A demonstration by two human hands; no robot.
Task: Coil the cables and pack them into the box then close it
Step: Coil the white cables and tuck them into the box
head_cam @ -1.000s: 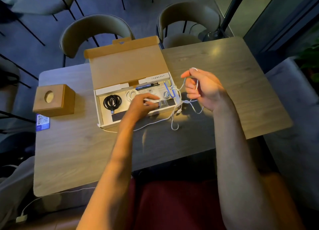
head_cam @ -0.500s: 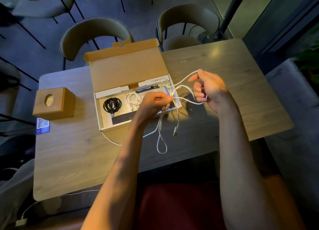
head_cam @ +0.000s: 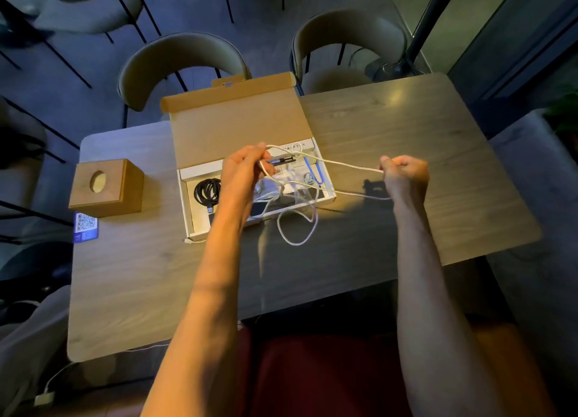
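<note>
Now left hand point(head_cam: 240, 174) and right hand point(head_cam: 406, 175) pinch the white cable point(head_cam: 344, 163) (fingers point(head_cam: 394, 165) curled)

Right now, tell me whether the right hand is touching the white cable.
Touching. The head view shows the right hand pinching the white cable, which runs taut to the left hand.

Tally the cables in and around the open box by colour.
White: 1 plainly, the white cable held taut between the left hand and the right hand; further white loops cannot be told apart.
Black: 1, the black cable coiled in the box.
Blue: 1, the blue cable in the box.
Total: 3 at least.
</note>
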